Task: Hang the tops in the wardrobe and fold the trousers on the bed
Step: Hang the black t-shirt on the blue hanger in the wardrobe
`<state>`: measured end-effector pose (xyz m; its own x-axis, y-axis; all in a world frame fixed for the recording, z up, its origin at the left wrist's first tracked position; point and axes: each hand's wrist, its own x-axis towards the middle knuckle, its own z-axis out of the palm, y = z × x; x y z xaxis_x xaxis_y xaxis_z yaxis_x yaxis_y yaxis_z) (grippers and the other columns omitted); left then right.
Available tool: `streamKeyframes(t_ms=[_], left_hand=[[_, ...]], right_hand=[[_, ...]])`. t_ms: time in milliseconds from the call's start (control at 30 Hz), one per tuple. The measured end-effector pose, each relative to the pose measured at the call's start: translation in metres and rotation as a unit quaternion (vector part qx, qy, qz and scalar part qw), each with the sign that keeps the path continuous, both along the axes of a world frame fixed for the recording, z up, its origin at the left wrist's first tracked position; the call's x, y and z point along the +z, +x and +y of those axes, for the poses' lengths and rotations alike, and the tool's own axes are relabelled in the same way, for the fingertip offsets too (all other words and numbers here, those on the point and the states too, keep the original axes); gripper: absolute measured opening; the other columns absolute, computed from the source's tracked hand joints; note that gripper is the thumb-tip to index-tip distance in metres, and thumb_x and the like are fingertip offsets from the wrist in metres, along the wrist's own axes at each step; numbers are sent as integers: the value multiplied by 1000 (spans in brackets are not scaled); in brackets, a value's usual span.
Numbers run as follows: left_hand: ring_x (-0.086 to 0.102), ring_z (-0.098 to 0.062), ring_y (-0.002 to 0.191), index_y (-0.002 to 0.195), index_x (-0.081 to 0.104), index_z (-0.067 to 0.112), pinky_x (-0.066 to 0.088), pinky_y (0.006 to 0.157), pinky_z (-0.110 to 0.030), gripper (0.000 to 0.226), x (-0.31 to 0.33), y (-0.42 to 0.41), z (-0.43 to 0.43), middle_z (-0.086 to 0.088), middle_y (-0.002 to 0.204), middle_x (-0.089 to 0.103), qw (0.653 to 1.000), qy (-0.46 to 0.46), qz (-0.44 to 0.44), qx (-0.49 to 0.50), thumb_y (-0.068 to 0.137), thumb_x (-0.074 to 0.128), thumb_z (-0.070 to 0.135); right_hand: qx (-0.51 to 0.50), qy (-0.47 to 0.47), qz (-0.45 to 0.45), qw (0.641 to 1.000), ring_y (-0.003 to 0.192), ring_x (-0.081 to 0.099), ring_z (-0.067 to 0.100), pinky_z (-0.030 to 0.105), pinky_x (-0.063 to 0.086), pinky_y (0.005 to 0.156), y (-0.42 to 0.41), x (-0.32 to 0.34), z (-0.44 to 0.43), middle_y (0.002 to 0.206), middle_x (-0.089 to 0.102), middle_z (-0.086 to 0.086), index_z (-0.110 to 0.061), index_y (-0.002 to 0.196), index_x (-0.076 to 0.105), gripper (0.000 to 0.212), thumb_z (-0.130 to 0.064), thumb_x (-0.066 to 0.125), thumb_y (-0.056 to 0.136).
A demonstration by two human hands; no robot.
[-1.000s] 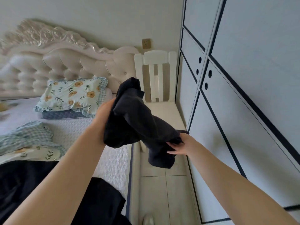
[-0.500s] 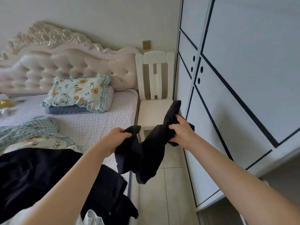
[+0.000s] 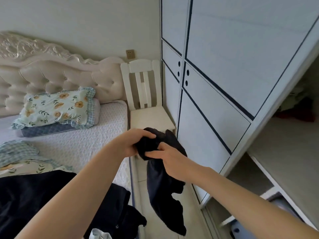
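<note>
Black garment, perhaps trousers, bunched between left hand and right hand, fingers clenched on it, tail dangling

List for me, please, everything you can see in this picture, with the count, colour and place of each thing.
dark garment: one, black, held bunched in both hands, its tail hanging over the floor beside the bed
dark clothes: a pile, black, on the near corner of the bed
bed: one, white quilted cover, left half of the view
headboard: one, cream, tufted, against the wall
pillow: one, pale floral, atop a blue one at the bed's head
checked bedding: one heap, blue-green, far left
chair: one, white, between bed and wardrobe
wardrobe: one, white with dark trim, right, its near section open
wall socket: one, tan, above the chair
hands: two, bare; left hand, right hand, both gripping the garment
</note>
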<state>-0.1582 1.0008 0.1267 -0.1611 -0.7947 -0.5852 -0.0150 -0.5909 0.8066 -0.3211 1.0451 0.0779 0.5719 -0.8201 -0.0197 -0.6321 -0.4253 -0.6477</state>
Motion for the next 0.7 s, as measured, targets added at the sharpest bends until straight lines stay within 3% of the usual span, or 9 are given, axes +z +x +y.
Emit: streamKeyframes(t_ms=[67, 133, 233, 333, 467, 567, 633, 700], left_hand=[[70, -30, 87, 106, 63, -5, 57, 67, -36, 18, 2, -6, 5, -20, 99, 71, 999, -27, -31, 20, 88, 59, -4], [69, -31, 90, 105, 63, -3, 56, 69, -36, 17, 12, -12, 10, -21, 100, 70, 998, -53, -10, 32, 89, 56, -4], [69, -29, 88, 102, 65, 1, 57, 69, -35, 19, 28, -22, 16, -18, 96, 71, 995, -99, 3, 11, 91, 50, -2], [69, -22, 69, 91, 66, 5, 55, 55, -28, 19, 48, -37, 25, -12, 75, 69, 990, -141, -8, -24, 92, 48, 0], [62, -15, 55, 82, 63, 7, 49, 47, -23, 22, 76, -54, 34, -5, 61, 61, 976, -193, -29, -100, 92, 45, 2], [58, -13, 54, 81, 62, 7, 47, 48, -21, 22, 91, -65, 40, -3, 60, 57, 961, -235, -39, -143, 91, 44, 1], [60, -13, 57, 81, 63, 8, 50, 52, -21, 24, 99, -68, 43, -3, 62, 60, 953, -256, -41, -158, 91, 43, 0], [63, -15, 62, 85, 64, 6, 53, 58, -22, 23, 104, -68, 44, -5, 68, 63, 949, -271, -38, -159, 92, 43, 0]], right_hand=[[-11, -8, 7, 1000, 105, 52, 24, 34, 46, 93, -10, 7, 13, 123, 44, 3, -30, 143, 44, 52, -3, 38, 99], [-21, 6, -3, 1000, 102, 54, 14, 28, 48, 93, -24, 18, 21, 121, 45, -5, -39, 145, 38, 53, -10, 41, 101], [-32, 27, -51, 998, 110, 54, 2, 22, 45, 98, -46, 34, 29, 124, 53, -10, -36, 139, 43, 42, -24, 49, 99], [-126, 47, -114, 984, 95, 64, 9, 35, 55, 89, -70, 42, 30, 104, 65, -4, -31, 118, 46, 21, -34, 51, 98], [-216, -4, -67, 974, 75, 66, 14, 36, 58, 79, -96, 48, 29, 85, 68, 3, -25, 121, 39, 29, -28, 54, 97], [-235, 12, -32, 971, 80, 59, 16, 31, 51, 76, -105, 51, 25, 98, 61, 13, -24, 130, 38, 45, -26, 62, 92], [-219, 40, 16, 975, 100, 54, 19, 31, 48, 87, -108, 50, 21, 115, 51, 10, -28, 131, 40, 50, -29, 65, 88], [-186, 101, 31, 977, 118, 50, 22, 34, 43, 99, -113, 50, 17, 130, 48, 5, -26, 128, 52, 42, -28, 64, 88]])
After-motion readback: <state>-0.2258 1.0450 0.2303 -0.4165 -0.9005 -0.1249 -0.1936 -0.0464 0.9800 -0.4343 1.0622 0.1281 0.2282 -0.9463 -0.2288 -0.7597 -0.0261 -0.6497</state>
